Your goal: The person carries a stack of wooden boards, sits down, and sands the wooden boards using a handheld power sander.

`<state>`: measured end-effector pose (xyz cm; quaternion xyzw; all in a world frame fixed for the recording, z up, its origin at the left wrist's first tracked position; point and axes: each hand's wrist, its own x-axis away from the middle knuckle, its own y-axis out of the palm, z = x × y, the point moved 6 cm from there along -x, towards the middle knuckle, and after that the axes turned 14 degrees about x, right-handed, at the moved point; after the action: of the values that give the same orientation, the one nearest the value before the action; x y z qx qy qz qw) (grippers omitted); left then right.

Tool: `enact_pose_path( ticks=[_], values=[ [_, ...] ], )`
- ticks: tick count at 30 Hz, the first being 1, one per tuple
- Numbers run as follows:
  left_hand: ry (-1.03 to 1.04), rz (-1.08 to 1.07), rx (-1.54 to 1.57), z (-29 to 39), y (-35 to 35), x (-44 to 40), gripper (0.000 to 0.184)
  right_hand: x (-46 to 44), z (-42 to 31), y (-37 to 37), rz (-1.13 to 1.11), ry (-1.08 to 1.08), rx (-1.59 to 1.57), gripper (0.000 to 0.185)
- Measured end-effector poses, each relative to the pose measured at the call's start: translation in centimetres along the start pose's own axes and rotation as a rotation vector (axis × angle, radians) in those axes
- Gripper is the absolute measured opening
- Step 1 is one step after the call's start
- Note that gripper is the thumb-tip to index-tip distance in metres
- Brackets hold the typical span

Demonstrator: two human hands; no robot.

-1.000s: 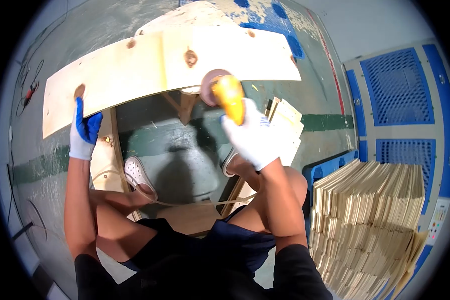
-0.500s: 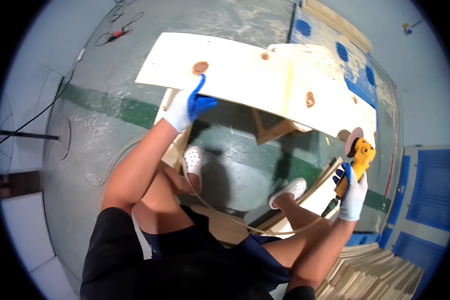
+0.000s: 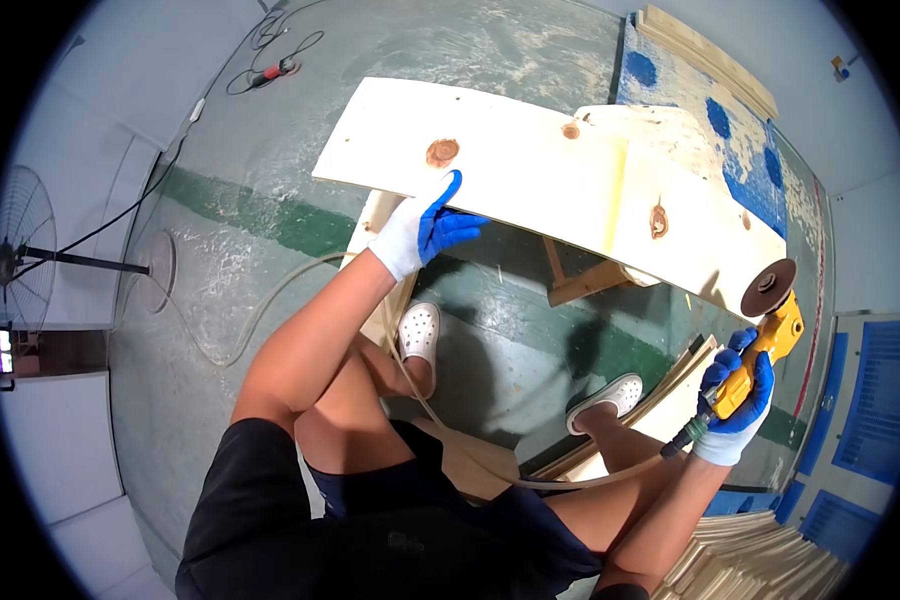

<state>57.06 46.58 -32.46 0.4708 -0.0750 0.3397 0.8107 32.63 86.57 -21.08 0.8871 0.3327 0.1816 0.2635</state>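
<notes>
A long pale wooden board with dark knots lies across in front of me. My left hand, in a white and blue glove, is at its near edge toward the left. The thumb overlaps the board's top face, while the fingers stretch out apart from it below the edge. At the board's right end, my gloved right hand is closed round the body of a yellow disc sander. The sander's round brown disc overlaps the board's right corner; contact is unclear. An air hose runs from the handle across my legs.
A red corded power tool lies on the floor at the upper left. A fan stands at far left. Stacked wood pieces are at lower right. More boards lie beside my right foot, and a blue-spotted platform is behind.
The sander has turned in my right hand, so its disc's flat face now shows more. My left hand keeps its place at the board edge. The whole view has shifted slightly.
</notes>
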Motion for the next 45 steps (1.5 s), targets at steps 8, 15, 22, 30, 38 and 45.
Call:
enact_pose_path(
  ticks=[8,15,22,30,38,45],
  values=[
    [0.039,0.033,0.024,-0.3,0.1,-0.3,0.050,0.5,0.5,3.1,-0.192,0.052,-0.530,0.030],
    [0.015,-0.088,0.039,-1.5,0.8,0.0,0.040,0.4,1.2,4.6,-0.139,-0.040,-0.593,0.028],
    [-0.095,-0.165,-0.002,-4.6,2.6,-0.4,0.041,-1.2,3.6,3.4,-0.109,-0.076,-0.582,0.032],
    [-0.165,-0.204,0.021,-6.9,6.2,-1.3,0.061,-3.5,4.0,3.1,-0.197,0.011,-0.531,0.035],
    [0.184,-0.070,0.286,-2.9,3.5,-4.8,0.046,-5.7,2.6,1.2,-0.053,-0.172,-0.209,0.028],
    [0.572,-0.163,0.169,6.5,0.1,-3.1,0.044,-8.8,1.8,1.8,0.264,-0.273,0.271,0.031]
  ],
)
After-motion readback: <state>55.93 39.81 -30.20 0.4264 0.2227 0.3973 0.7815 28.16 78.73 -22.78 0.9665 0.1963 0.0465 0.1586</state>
